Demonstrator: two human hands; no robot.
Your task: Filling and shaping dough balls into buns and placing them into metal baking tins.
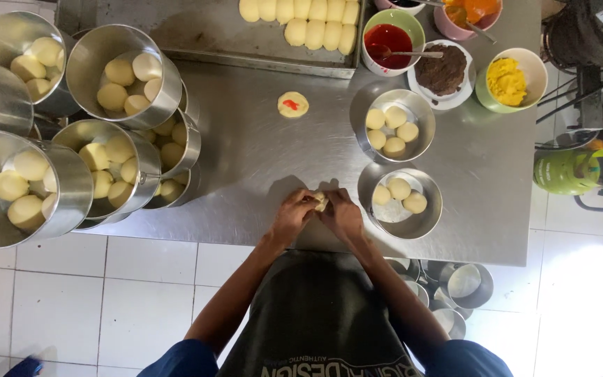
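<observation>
I see both hands meeting at the near edge of the steel table [259, 167], left hand [293, 216] and right hand [343, 215] pinched closed around one small dough piece [321, 201] held between the fingertips. Just right of them sits a round tin [400, 202] with three dough balls; a second tin [395, 126] behind it holds four. A flattened dough disc with red filling [293, 104] lies farther back. Stacked tins [116, 77] of dough crowd the left.
</observation>
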